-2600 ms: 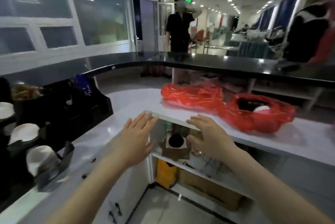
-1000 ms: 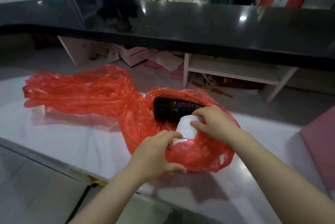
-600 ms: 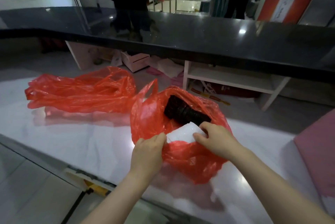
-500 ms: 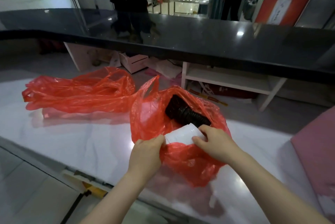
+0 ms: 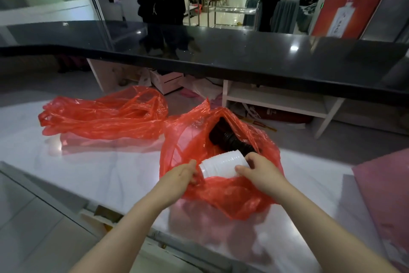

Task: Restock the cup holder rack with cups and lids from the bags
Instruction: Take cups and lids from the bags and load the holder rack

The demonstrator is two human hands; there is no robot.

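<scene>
Plastic film, thin, glossy and crinkled, makes up the red bag (image 5: 223, 193) that sits open on the pale marble-patterned counter (image 5: 93, 162) in front of me. In its mouth lies a white stack of cups (image 5: 222, 163), ribbed with fine rings along its tapered side and lying nearly flat, its narrower closed end pointing toward my left. Behind it, deeper in the bag, a black stack of lids (image 5: 228, 137) runs slantwise up and away, a dark ridged cylinder (whether any wrap covers it I cannot tell).

My right hand (image 5: 261, 171) has its grip on the wide end of the cup stack: the thumb lies along the near side and the curled fingers wrap over the far rim, with the wrist bent slightly inward. My left hand (image 5: 179, 177) reaches in from the lower left, forearm straight, and its fingers are curled and pinching the bag's near edge just beside the stack's narrow end.

To the left, a second red bag (image 5: 104, 118) lies collapsed and flat on the counter, its film bunched in long folds. A dark polished bar top (image 5: 243, 60) runs across above, mirror-smooth.
</scene>
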